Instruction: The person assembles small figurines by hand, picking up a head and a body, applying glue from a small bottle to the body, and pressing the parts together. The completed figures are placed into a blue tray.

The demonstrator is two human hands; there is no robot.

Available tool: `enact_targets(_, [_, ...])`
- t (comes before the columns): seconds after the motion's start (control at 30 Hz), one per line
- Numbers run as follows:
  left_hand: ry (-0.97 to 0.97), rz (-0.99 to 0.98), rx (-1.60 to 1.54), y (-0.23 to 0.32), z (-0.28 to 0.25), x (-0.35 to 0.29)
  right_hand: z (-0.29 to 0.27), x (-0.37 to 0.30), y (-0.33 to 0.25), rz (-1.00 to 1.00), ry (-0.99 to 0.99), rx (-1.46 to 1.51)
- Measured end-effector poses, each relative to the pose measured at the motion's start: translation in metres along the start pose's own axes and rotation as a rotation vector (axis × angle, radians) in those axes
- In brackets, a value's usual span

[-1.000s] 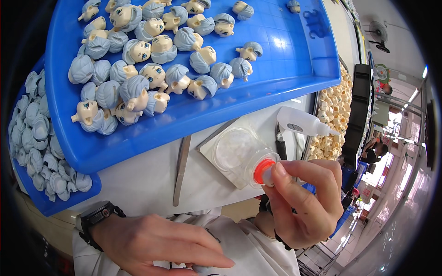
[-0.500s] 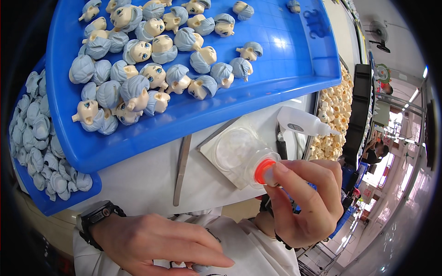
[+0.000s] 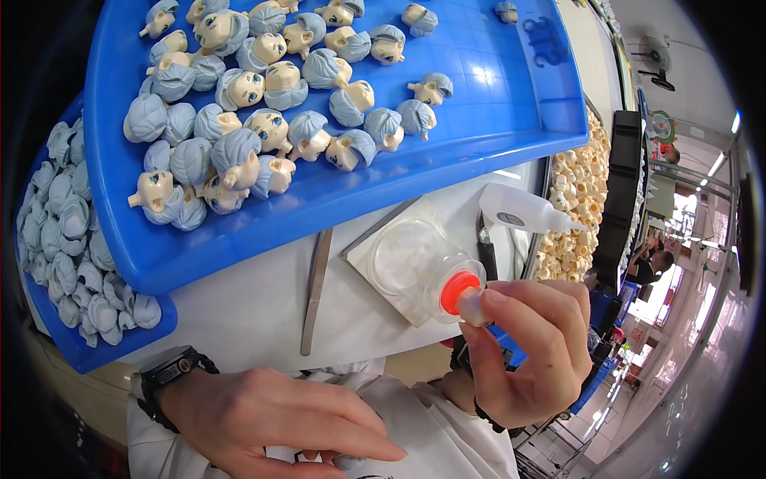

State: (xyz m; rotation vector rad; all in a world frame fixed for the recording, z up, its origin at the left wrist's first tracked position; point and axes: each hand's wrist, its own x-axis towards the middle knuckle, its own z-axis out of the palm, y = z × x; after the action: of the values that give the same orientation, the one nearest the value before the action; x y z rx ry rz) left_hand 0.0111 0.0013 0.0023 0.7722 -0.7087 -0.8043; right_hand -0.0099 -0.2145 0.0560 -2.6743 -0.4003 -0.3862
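My right hand (image 3: 538, 343) is closed in a pinch on a small whitish, rounded piece (image 3: 473, 307). That piece sits at the red mouth (image 3: 458, 290) of a clear plastic bottle (image 3: 435, 281), touching it or just in front. The bottle stands on a pale square pad (image 3: 375, 254). Low at the left, above my lap, my left hand (image 3: 275, 419) has its fingers bent over a grey-blue piece (image 3: 349, 462), mostly hidden, that resembles the doll hair parts.
A big blue tray (image 3: 319, 203) holds several doll heads (image 3: 239, 88) with grey-blue hair. Left of it, another blue bin (image 3: 163, 319) holds loose hair parts (image 3: 68, 219). Metal tweezers (image 3: 317, 291), a white squeeze bottle (image 3: 519, 209) and beige parts (image 3: 570, 207) lie around the pad.
My right hand has shifted very slightly, and a bit more of the whitish piece shows outside the red mouth. My left hand stays nearly in place.
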Motion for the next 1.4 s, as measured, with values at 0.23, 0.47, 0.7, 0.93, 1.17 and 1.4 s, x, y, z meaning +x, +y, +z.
enact_targets(0.23, [-0.034, -0.049, 0.121, 0.002, -0.003, 0.002, -0.006, -0.003, 0.000, -0.021, -0.082, 0.040])
enact_targets(0.47, [-0.029, -0.117, 0.064, 0.008, -0.005, 0.000, -0.004, -0.006, 0.001, -0.006, -0.018, 0.038])
enact_targets(0.7, [-0.038, -0.142, 0.070, 0.008, -0.006, 0.000, -0.006, -0.008, 0.004, -0.048, 0.022, 0.052])
enact_targets(0.93, [-0.033, -0.140, 0.090, 0.009, -0.006, -0.001, -0.006, -0.009, 0.005, -0.075, 0.073, 0.059])
enact_targets(1.17, [0.016, -0.139, 0.049, 0.009, -0.003, -0.002, -0.005, -0.009, 0.006, -0.084, 0.091, 0.084])
enact_targets(1.4, [-0.001, -0.144, 0.054, 0.008, -0.005, -0.001, -0.008, -0.009, 0.006, -0.113, -0.018, 0.091])
